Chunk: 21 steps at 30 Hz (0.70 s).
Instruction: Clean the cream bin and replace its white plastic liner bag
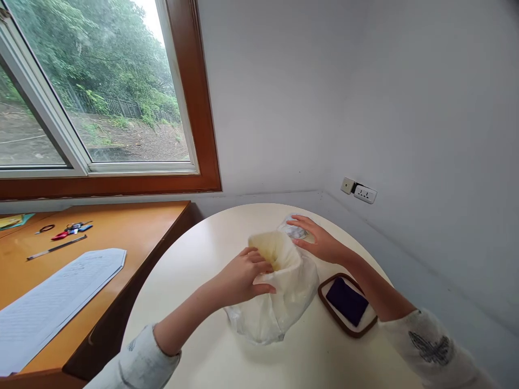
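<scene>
A small bin (pixel 279 251) stands in the middle of the round table, with a translucent white plastic bag (pixel 279 308) draped over its rim and hanging loose around it. Its inside looks yellowish. My left hand (pixel 245 274) rests at the near left of the rim; its fingers bend over the edge into the opening and its thumb stretches apart along the outside. My right hand (pixel 320 240) is at the far right of the rim, thumb and fingers spread. Just beyond the bin, partly behind my right fingers, lies a crumpled clear plastic piece (pixel 295 231).
A brown-rimmed tray (pixel 354 330) with a folded dark purple cloth (pixel 347 300) lies to the right. On the wooden desk (pixel 162 216) at left are papers (pixel 68 297), a pen (pixel 57 247) and keys (pixel 75 228). Walls and a socket (pixel 365 193) stand behind the round table (pixel 182 259).
</scene>
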{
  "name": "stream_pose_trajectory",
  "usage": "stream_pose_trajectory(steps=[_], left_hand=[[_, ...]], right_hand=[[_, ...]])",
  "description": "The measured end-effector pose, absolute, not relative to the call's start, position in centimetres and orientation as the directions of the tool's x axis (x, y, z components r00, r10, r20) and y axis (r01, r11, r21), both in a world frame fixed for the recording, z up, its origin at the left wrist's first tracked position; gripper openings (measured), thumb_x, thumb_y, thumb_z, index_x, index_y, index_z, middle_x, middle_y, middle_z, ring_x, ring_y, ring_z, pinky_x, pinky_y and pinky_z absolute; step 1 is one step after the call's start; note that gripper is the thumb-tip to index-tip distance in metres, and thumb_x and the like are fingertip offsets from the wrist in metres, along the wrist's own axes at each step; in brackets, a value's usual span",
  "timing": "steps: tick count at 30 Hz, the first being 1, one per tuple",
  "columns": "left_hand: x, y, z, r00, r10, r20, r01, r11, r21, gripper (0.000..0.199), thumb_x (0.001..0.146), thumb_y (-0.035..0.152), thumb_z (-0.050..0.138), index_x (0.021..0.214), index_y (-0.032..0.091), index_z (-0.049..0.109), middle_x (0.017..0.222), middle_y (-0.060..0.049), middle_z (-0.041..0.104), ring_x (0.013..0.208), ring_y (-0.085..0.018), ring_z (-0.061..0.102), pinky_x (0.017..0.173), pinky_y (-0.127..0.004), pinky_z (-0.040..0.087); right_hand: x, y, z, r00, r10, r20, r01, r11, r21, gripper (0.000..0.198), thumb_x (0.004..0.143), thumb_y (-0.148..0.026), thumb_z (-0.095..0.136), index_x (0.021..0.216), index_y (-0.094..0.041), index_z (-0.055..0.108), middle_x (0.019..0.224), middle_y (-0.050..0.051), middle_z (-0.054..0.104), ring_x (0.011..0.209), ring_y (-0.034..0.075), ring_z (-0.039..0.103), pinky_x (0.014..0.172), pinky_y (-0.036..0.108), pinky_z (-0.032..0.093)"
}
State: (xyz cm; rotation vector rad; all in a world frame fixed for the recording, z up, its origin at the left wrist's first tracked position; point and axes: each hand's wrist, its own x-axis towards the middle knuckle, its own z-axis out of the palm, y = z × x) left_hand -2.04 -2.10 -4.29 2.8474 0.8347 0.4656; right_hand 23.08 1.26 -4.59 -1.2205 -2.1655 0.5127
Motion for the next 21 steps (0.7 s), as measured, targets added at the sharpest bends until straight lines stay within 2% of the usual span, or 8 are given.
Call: stream_pose_trajectory(steps=[3, 5, 7, 10, 15, 21], left_hand=[[-2.4, -1.5, -3.3, 0.738, 0.606, 0.296, 0.542, -0.794, 0.276, 0.036, 0.085, 0.046, 0.046, 0.107, 0.021, 0.058, 0.102, -0.005, 0.064, 0.100, -0.019, 0.056, 0.107, -0.042, 0.022], [-2.4, -0.4, -2.9, 0.698, 0.654, 0.291, 0.585, -0.755, 0.296, 0.038, 0.090, 0.044, 0.036, 0.114, 0.021, 0.055, 0.113, -0.005, 0.061, 0.109, -0.018, 0.052, 0.109, -0.042, 0.019], [-2.1, 1.3, -2.7, 0.690, 0.681, 0.245, 0.619, -0.730, 0.288, 0.044, 0.091, 0.046, 0.030, 0.122, 0.022, 0.049, 0.126, -0.005, 0.053, 0.118, -0.019, 0.045, 0.109, -0.042, 0.018], [-1.3, 4.0, -3.1, 0.755, 0.646, 0.113, 0.612, -0.757, 0.229, 0.053, 0.090, 0.051, 0.026, 0.134, 0.023, 0.036, 0.142, -0.006, 0.035, 0.129, -0.020, 0.032, 0.110, -0.042, 0.013], [-0.5, 6.6, -3.7, 0.782, 0.614, -0.103, 0.623, -0.769, 0.144, 0.068, 0.088, 0.055, 0.022, 0.141, 0.013, 0.017, 0.146, -0.012, 0.022, 0.133, -0.024, 0.023, 0.110, -0.040, 0.012], [-0.6, 6.4, -2.7, 0.715, 0.661, -0.229, 0.696, -0.706, 0.132, 0.071, 0.088, 0.055, 0.023, 0.142, 0.011, 0.010, 0.146, -0.013, 0.022, 0.132, -0.028, 0.024, 0.107, -0.041, 0.019]], right_hand=[[23.9, 0.4, -5.1, -0.454, 0.859, 0.236, 0.634, 0.498, -0.592, 0.045, 0.082, -0.047, 0.050, 0.124, -0.034, 0.048, 0.145, 0.001, 0.024, 0.132, 0.024, 0.023, 0.107, 0.045, 0.023], [24.1, -0.3, -5.6, -0.481, 0.853, 0.204, 0.638, 0.500, -0.586, 0.046, 0.079, -0.050, 0.053, 0.122, -0.034, 0.050, 0.146, 0.001, 0.020, 0.133, 0.026, 0.020, 0.106, 0.046, 0.023], [24.1, -1.0, -6.2, -0.482, 0.852, 0.204, 0.647, 0.503, -0.574, 0.047, 0.077, -0.051, 0.055, 0.121, -0.034, 0.052, 0.146, 0.001, 0.018, 0.134, 0.027, 0.018, 0.106, 0.048, 0.023], [23.8, -2.0, -7.0, -0.457, 0.855, 0.245, 0.659, 0.510, -0.552, 0.043, 0.078, -0.048, 0.056, 0.118, -0.033, 0.053, 0.146, 0.003, 0.020, 0.134, 0.027, 0.017, 0.105, 0.049, 0.023], [23.2, -3.3, -7.7, -0.397, 0.854, 0.337, 0.680, 0.520, -0.517, 0.028, 0.081, -0.038, 0.055, 0.107, -0.029, 0.058, 0.141, 0.003, 0.029, 0.132, 0.025, 0.022, 0.105, 0.048, 0.026], [22.6, -4.5, -8.7, -0.350, 0.831, 0.432, 0.674, 0.543, -0.500, 0.019, 0.083, -0.029, 0.052, 0.101, -0.028, 0.058, 0.134, 0.003, 0.038, 0.129, 0.023, 0.028, 0.104, 0.045, 0.031]])
